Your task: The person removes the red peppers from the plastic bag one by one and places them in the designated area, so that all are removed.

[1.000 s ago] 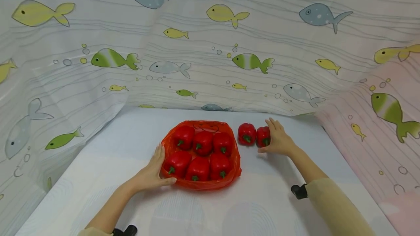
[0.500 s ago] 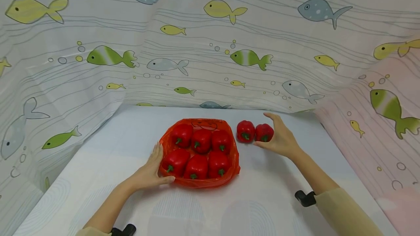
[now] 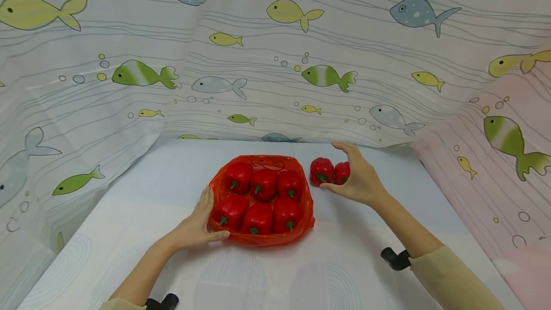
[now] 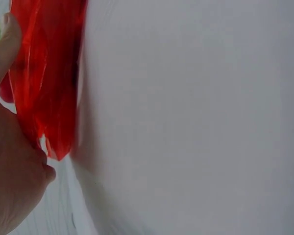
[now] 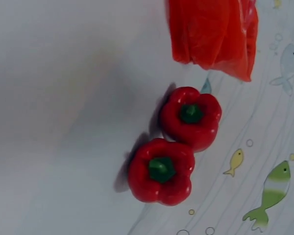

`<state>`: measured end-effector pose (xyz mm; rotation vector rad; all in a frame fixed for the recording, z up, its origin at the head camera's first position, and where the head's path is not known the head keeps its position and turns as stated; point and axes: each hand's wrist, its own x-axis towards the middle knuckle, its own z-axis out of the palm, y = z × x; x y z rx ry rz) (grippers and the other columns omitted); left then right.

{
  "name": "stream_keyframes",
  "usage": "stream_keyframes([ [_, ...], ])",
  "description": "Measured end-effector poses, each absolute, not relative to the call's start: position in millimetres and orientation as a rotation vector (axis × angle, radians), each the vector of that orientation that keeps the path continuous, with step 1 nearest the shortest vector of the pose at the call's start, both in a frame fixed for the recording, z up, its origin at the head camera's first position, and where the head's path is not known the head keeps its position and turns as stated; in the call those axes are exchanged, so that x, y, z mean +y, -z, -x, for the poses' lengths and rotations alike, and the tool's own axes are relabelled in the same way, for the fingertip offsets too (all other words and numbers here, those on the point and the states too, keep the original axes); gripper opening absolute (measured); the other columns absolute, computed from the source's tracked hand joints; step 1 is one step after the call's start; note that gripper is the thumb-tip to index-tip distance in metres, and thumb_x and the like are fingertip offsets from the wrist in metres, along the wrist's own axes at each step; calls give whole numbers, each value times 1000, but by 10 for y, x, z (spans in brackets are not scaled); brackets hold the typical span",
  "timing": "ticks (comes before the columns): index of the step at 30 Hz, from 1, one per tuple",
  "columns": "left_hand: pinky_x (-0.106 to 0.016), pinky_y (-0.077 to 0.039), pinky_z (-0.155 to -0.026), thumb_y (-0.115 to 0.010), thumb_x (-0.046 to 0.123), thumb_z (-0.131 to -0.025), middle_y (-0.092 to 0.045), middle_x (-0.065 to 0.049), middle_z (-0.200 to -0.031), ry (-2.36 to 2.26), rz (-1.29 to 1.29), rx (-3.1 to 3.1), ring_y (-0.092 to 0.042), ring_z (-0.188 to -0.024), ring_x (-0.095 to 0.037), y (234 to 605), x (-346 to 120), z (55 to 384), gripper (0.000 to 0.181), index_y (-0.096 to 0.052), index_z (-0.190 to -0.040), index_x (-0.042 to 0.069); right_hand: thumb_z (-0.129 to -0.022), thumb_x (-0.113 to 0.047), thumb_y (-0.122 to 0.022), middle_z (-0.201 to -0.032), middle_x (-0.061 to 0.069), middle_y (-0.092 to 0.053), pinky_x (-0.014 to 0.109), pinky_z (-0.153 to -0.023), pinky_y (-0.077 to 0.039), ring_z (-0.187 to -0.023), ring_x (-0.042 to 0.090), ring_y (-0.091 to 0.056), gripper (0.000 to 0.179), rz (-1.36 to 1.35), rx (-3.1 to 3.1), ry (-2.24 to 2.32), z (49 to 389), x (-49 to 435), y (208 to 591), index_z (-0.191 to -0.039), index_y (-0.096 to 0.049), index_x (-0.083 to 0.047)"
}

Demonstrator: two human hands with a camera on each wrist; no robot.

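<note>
A red plastic bag (image 3: 275, 240), its mouth rolled wide, stands on the table with several red bell peppers (image 3: 258, 217) inside. My left hand (image 3: 193, 227) rests against the bag's left side, fingers straight along it and thumb at the front edge. To the bag's right, two more red bell peppers lie side by side: a left one (image 3: 322, 170) and a right one (image 3: 342, 172). My right hand (image 3: 365, 181) is held over this pair, thumb and fingers spread apart and holding nothing. It partly covers the right pepper in the head view; both show whole in the right wrist view.
The white table (image 3: 241, 276) has faint printed arcs. Behind it and at both sides hangs a cloth (image 3: 258, 66) with printed fish. A black wrist camera (image 3: 396, 258) sits by the right sleeve, another (image 3: 163, 302) by the left.
My right hand draws back from around the right pepper, then shifts left over the pair. The two peppers stay where they were. My left hand stays at the bag.
</note>
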<state>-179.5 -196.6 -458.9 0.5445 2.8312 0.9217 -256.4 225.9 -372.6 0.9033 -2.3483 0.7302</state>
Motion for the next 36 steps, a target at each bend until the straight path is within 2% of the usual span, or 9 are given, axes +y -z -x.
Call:
stream_keyframes([
  [17, -62, -10, -110, -74, 51, -77, 14, -28, -155, -921, -543, 2832, 11, -143, -44, 4559, -1958, 1799, 123, 4, -147, -13, -59, -26, -94, -140, 7, -46, 42, -84, -54, -126, 23, -46, 97, -1055, -2300, -692, 2472, 2043, 3551, -137, -41, -2],
  [25, -63, -12, -109, -74, 52, -77, 14, -29, -155, -907, -546, 2842, 10, -142, -44, 4582, -1970, 1801, 123, 4, -147, -14, -62, -36, -91, -140, 6, -45, 37, -77, -57, -114, 21, -55, 96, -1144, -2339, -690, 2393, 1891, 3510, -137, -39, -5],
  [31, -63, -10, -110, -75, 50, -77, 13, -29, -155, -929, -544, 2834, 10, -142, -45, 4571, -1956, 1788, 122, 3, -147, -14, -64, -37, -90, -141, 6, -44, 33, -74, -57, -118, 21, -51, 96, -1210, -2320, -695, 2350, 1794, 3473, -138, -39, -4],
  [36, -63, -9, -110, -75, 50, -77, 14, -29, -155, -933, -541, 2827, 10, -142, -45, 4569, -1951, 1779, 123, 4, -146, -14, -64, -40, -89, -141, 5, -45, 27, -70, -56, -105, 18, -57, 96, -1229, -2308, -685, 2340, 1723, 3474, -138, -39, -5],
])
